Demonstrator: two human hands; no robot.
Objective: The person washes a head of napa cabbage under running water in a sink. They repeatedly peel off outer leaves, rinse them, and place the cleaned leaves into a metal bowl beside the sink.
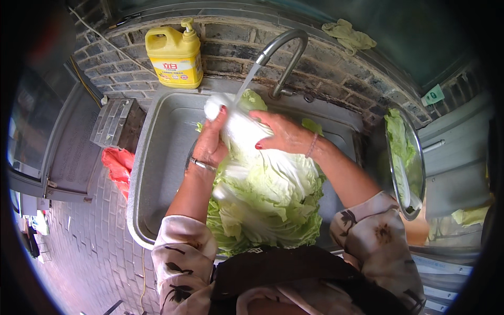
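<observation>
Water runs from the curved metal faucet [286,58] onto a napa cabbage leaf [244,128] with a thick white stem. My left hand [211,140] grips the stem side of this leaf, thumb on top. On its other side my right hand [283,134] is curled against the leaf with the fingers bent over it. A big heap of pale green cabbage leaves [268,199] fills the middle of the grey sink [168,142], below my hands and close to my body. The heap hides whatever lies under it.
A yellow pump jug [174,58] stands on the sink's back left corner by the brick wall. At the right, a metal bowl [421,173] holds more cabbage leaves. A cloth [349,35] lies on the ledge above, and a red plastic bag [118,167] sits left of the sink.
</observation>
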